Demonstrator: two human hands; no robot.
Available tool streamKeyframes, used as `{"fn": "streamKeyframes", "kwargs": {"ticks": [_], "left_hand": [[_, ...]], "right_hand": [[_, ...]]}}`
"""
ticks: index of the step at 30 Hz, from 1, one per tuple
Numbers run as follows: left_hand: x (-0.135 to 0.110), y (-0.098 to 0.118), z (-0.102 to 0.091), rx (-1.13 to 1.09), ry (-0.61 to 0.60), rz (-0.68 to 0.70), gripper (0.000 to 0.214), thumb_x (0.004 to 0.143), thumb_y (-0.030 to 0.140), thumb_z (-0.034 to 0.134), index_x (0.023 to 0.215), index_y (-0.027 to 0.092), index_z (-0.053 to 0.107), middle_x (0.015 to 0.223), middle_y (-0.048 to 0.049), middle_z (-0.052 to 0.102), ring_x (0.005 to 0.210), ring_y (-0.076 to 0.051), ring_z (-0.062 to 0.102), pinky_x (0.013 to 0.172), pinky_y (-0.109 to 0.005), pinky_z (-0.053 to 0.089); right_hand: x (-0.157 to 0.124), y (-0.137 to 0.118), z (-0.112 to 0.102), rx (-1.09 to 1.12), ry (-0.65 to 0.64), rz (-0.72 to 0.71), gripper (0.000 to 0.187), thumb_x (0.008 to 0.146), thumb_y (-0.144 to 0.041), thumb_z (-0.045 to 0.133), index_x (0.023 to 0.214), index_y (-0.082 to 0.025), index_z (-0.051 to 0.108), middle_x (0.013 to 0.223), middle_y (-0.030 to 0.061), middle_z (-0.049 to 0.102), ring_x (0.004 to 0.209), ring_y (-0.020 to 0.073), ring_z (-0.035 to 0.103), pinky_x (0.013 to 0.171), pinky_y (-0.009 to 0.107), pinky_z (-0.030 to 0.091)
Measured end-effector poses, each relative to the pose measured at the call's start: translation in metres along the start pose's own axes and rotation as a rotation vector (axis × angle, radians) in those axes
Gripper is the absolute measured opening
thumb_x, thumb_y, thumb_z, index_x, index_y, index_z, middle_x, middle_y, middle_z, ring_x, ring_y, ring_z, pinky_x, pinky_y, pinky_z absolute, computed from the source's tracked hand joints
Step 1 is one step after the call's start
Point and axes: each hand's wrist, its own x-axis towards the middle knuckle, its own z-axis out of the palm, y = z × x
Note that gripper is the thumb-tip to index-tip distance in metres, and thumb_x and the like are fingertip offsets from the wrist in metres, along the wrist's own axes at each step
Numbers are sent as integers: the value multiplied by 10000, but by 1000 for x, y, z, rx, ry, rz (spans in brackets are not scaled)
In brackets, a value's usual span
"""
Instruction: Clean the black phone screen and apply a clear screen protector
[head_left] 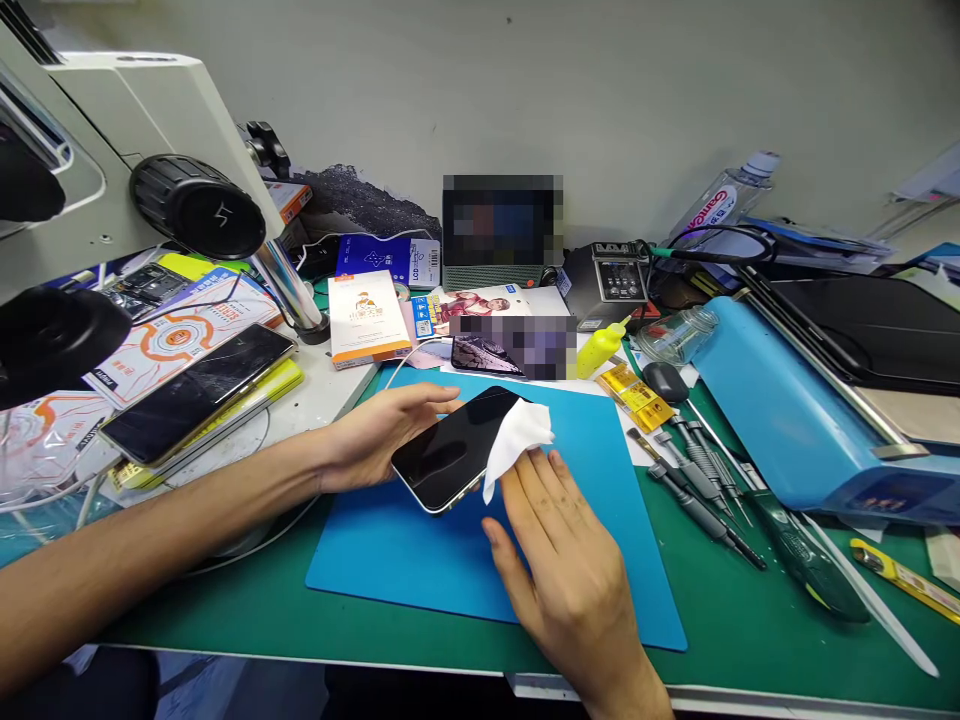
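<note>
A black smartphone (448,452) with a silver edge is tilted above the blue mat (420,550). My left hand (382,432) grips it from its left side and from underneath, so some of those fingers are hidden behind it. Against the right end of the screen lies a white cloth (520,438), partly covering the glass. The fingers of my right hand (566,555) press on the cloth's lower edge, held close together, with the thumb apart below.
Screwdrivers (701,480), a yellow cutter (904,578) and a blue machine (795,420) occupy the right side. A microscope (150,150) overhangs the left, above another phone (199,392). Behind the mat are a white-orange box (369,315) and a yellow bottle (600,348).
</note>
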Motion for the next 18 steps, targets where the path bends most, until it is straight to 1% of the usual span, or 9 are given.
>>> {"fn": "streamKeyframes", "kwargs": {"ticks": [2,5,7,9,11,13,15,17,18], "left_hand": [[0,0,-1,-1,13,10,438,994,500,570,1182,145,743,1076,-101,779,930,-238,707,945,-362,504],[-1,0,-2,3,39,13,434,977,508,602,1187,155,742,1099,-87,779,973,-228,695,964,-342,493],[-1,-1,-1,19,38,12,451,966,521,613,1205,160,737,1123,-87,776,993,-233,695,965,-347,495],[-1,-2,0,60,55,13,472,959,539,608,1220,165,733,1130,-91,775,967,-239,703,929,-358,512],[0,-3,2,150,101,39,477,968,547,585,1230,175,728,1135,-91,774,940,-240,709,893,-362,523],[1,-4,4,326,179,104,466,991,549,541,1222,189,728,1139,-81,773,957,-245,710,900,-367,529],[3,-6,4,512,255,187,453,1003,560,523,1189,207,737,1141,-64,773,1030,-260,699,945,-374,526],[4,-7,4,683,323,266,449,1005,583,528,1147,220,751,1130,-43,775,1100,-271,680,976,-368,519],[4,-8,4,777,344,296,459,1010,596,521,1129,221,758,1118,-33,779,1115,-274,676,980,-360,517]], "right_hand": [[2,-2,-2,47,-28,-48,427,990,-194,639,1383,-26,642,1401,181,703,1434,295,568,1255,470,429],[5,-5,-5,152,-52,-173,335,999,-201,625,1306,-94,705,1356,101,744,1395,230,609,1273,401,399],[4,-4,-4,135,-32,-163,337,986,-171,637,1304,-81,705,1350,111,746,1386,234,618,1269,403,407],[0,-1,-1,58,19,-47,398,966,-126,658,1352,-30,667,1379,168,719,1411,274,595,1253,446,433],[-7,3,4,11,97,103,463,959,-88,658,1415,-17,619,1412,199,689,1425,300,580,1225,482,466],[-13,6,6,36,182,234,502,967,-66,637,1467,-71,593,1425,170,687,1402,289,603,1193,474,502],[-15,8,7,87,238,335,498,982,-64,617,1475,-132,602,1425,124,697,1368,266,635,1172,444,526],[-15,10,5,118,246,400,465,997,-81,611,1457,-148,625,1425,102,700,1368,257,635,1177,427,524],[-14,10,4,127,231,409,447,1002,-89,609,1445,-146,635,1421,99,704,1371,255,632,1188,430,514]]}}
